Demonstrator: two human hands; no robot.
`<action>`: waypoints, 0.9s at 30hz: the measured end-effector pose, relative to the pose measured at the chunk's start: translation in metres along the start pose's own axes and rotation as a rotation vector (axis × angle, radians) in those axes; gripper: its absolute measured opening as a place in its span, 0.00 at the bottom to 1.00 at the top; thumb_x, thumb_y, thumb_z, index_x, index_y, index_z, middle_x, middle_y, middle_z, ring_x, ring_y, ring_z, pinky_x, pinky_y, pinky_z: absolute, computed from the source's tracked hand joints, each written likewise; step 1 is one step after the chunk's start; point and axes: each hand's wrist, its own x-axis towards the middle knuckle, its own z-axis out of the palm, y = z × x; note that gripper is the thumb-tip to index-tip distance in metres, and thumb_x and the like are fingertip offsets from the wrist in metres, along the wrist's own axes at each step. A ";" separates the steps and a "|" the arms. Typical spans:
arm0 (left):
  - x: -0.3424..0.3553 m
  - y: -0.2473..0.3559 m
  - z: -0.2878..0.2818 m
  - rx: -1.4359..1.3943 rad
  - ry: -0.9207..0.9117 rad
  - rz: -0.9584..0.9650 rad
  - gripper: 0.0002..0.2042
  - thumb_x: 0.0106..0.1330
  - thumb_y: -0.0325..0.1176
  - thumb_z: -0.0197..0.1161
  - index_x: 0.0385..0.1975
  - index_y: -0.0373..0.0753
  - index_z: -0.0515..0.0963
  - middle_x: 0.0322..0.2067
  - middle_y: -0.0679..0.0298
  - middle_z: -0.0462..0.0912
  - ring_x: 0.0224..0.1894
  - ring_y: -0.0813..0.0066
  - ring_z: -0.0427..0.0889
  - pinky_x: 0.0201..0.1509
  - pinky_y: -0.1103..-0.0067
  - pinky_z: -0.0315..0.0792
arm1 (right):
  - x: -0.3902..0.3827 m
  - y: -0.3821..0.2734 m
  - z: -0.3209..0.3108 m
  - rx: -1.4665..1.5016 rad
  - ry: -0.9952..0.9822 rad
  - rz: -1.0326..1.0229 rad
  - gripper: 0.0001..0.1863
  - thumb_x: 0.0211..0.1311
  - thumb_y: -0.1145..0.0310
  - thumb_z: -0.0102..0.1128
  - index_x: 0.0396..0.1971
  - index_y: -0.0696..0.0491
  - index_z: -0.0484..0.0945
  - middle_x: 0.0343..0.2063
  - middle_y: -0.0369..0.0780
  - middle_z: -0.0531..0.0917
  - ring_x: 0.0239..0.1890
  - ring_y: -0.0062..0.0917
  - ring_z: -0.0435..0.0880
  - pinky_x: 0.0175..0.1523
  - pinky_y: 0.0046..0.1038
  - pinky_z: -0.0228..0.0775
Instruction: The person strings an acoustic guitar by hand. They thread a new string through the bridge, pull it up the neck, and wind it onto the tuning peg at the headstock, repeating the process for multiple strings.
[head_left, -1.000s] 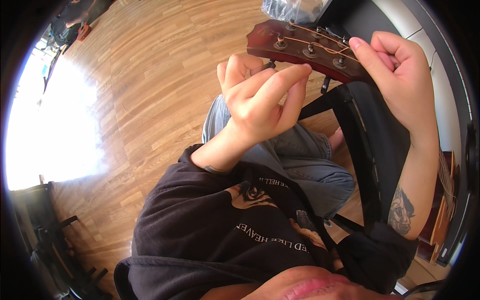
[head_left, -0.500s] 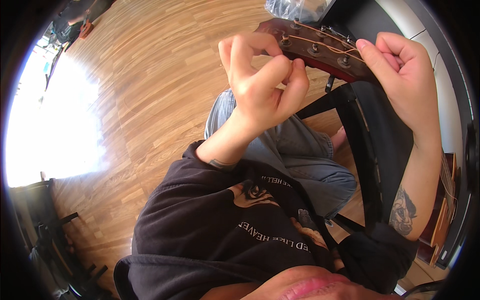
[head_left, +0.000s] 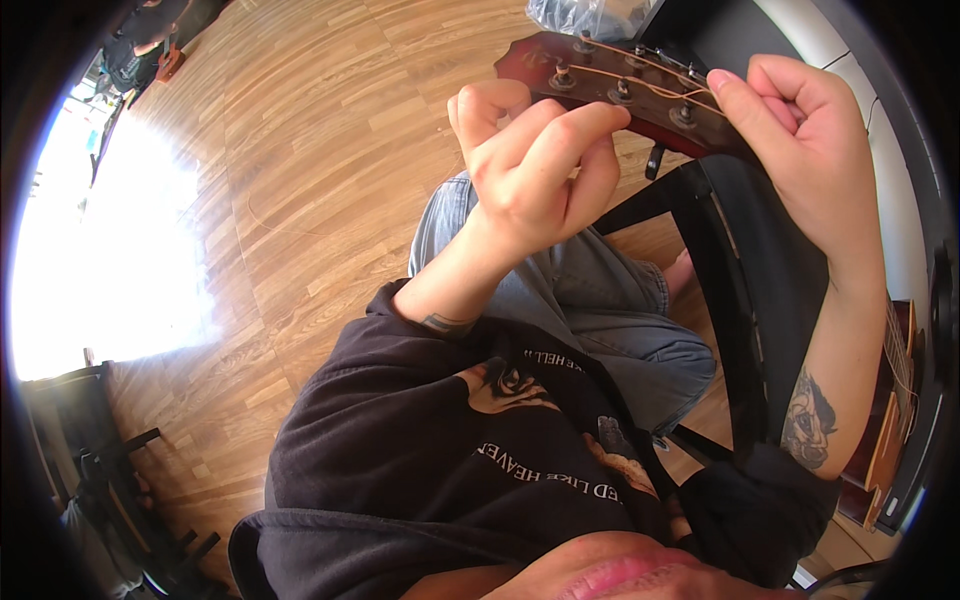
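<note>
A dark reddish-brown guitar headstock (head_left: 600,85) with several metal tuning posts lies at the upper right. Tan strings (head_left: 655,88) run from the posts toward my right hand. My left hand (head_left: 540,165) is at the near edge of the headstock, its thumb and index finger closed around where a tuning key sits; the fingers hide the key itself. A black tuning key (head_left: 655,162) shows just right of that hand. My right hand (head_left: 805,140) is closed, thumb against curled index finger, pinching a string at the neck end of the headstock. The guitar's neck is mostly hidden.
A black padded stand or case-like piece (head_left: 770,290) is under the right forearm. Another stringed instrument (head_left: 885,430) leans at the right rim. A clear plastic bag (head_left: 590,15) lies beyond the headstock. Black folded furniture (head_left: 90,450) stands at left on the wooden floor (head_left: 320,150).
My left index finger has swung from curled to stretched over the headstock's near edge, the wrist turning slightly. The headstock has shifted a little leftward. My right hand keeps its pinch.
</note>
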 end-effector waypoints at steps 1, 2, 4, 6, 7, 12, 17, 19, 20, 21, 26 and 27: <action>-0.002 -0.001 -0.003 -0.046 -0.012 -0.020 0.16 0.41 0.24 0.73 0.34 0.47 0.87 0.23 0.74 0.79 0.35 0.69 0.73 0.43 0.77 0.63 | 0.000 0.000 0.000 -0.004 0.003 -0.005 0.27 0.72 0.68 0.65 0.17 0.50 0.56 0.18 0.25 0.52 0.23 0.10 0.49 0.27 0.23 0.42; -0.003 -0.004 -0.006 -0.079 -0.006 0.016 0.15 0.43 0.23 0.73 0.34 0.45 0.86 0.26 0.72 0.80 0.34 0.70 0.72 0.42 0.77 0.64 | 0.000 -0.001 0.000 -0.009 0.006 -0.010 0.27 0.71 0.69 0.65 0.17 0.50 0.55 0.18 0.25 0.52 0.23 0.10 0.49 0.27 0.23 0.42; -0.003 -0.013 -0.011 -0.139 -0.001 0.093 0.14 0.47 0.22 0.74 0.36 0.41 0.86 0.31 0.67 0.82 0.32 0.73 0.71 0.40 0.78 0.66 | 0.001 -0.003 0.003 -0.012 0.008 -0.025 0.27 0.71 0.69 0.65 0.17 0.50 0.55 0.18 0.25 0.52 0.22 0.10 0.49 0.27 0.23 0.42; -0.009 -0.017 -0.008 -0.152 0.051 0.063 0.10 0.46 0.24 0.78 0.28 0.41 0.85 0.38 0.61 0.77 0.33 0.74 0.72 0.35 0.79 0.68 | 0.002 -0.002 0.003 0.000 0.003 -0.022 0.27 0.71 0.69 0.65 0.17 0.50 0.55 0.18 0.25 0.52 0.22 0.10 0.49 0.27 0.23 0.42; -0.008 -0.016 -0.009 -0.141 0.053 0.048 0.10 0.45 0.25 0.79 0.27 0.41 0.85 0.39 0.61 0.76 0.34 0.74 0.72 0.34 0.79 0.68 | 0.001 -0.001 0.002 0.007 -0.002 -0.018 0.27 0.71 0.69 0.65 0.18 0.50 0.55 0.18 0.25 0.52 0.22 0.10 0.49 0.27 0.23 0.42; 0.003 -0.007 0.000 -0.101 0.057 0.016 0.16 0.45 0.20 0.75 0.12 0.45 0.71 0.38 0.63 0.82 0.33 0.73 0.69 0.34 0.79 0.63 | 0.000 0.008 -0.003 -0.078 -0.015 -0.017 0.27 0.71 0.69 0.64 0.18 0.50 0.54 0.18 0.25 0.51 0.22 0.10 0.49 0.27 0.23 0.42; -0.003 -0.019 0.000 -0.299 0.074 0.070 0.19 0.41 0.22 0.77 0.29 0.46 0.73 0.32 0.71 0.89 0.32 0.72 0.76 0.42 0.76 0.64 | -0.002 0.000 -0.003 -0.024 -0.011 -0.010 0.27 0.71 0.70 0.64 0.18 0.50 0.54 0.18 0.25 0.51 0.22 0.10 0.49 0.27 0.23 0.42; -0.006 -0.022 -0.001 -0.324 0.091 0.057 0.19 0.42 0.22 0.78 0.30 0.45 0.74 0.30 0.72 0.88 0.30 0.74 0.75 0.42 0.76 0.63 | 0.000 0.001 -0.001 -0.022 -0.009 -0.022 0.27 0.71 0.70 0.64 0.18 0.50 0.54 0.18 0.25 0.51 0.22 0.10 0.49 0.27 0.23 0.42; -0.007 -0.023 -0.002 -0.338 0.100 0.050 0.19 0.42 0.23 0.78 0.30 0.45 0.75 0.30 0.73 0.88 0.29 0.74 0.74 0.42 0.76 0.63 | 0.000 0.002 0.000 -0.021 -0.007 -0.026 0.27 0.71 0.70 0.64 0.18 0.50 0.54 0.18 0.26 0.51 0.22 0.10 0.49 0.27 0.23 0.42; -0.007 -0.021 0.001 -0.294 0.116 0.043 0.18 0.43 0.23 0.77 0.31 0.45 0.76 0.28 0.73 0.87 0.28 0.75 0.73 0.42 0.76 0.62 | 0.000 0.002 0.000 -0.029 -0.007 -0.030 0.27 0.71 0.70 0.64 0.18 0.50 0.54 0.18 0.25 0.51 0.22 0.10 0.49 0.27 0.23 0.42; -0.001 -0.006 0.003 -0.006 0.003 0.028 0.15 0.47 0.24 0.73 0.35 0.45 0.82 0.22 0.76 0.82 0.24 0.77 0.70 0.41 0.77 0.58 | 0.000 -0.001 -0.001 -0.061 -0.016 -0.030 0.27 0.71 0.69 0.64 0.18 0.49 0.54 0.18 0.25 0.51 0.22 0.10 0.49 0.27 0.23 0.42; -0.001 -0.005 0.005 -0.016 0.028 0.029 0.14 0.47 0.24 0.71 0.36 0.46 0.85 0.21 0.75 0.82 0.26 0.75 0.70 0.43 0.77 0.59 | 0.000 0.000 -0.001 -0.036 -0.017 -0.023 0.27 0.71 0.69 0.63 0.18 0.49 0.54 0.18 0.26 0.51 0.22 0.10 0.49 0.27 0.23 0.42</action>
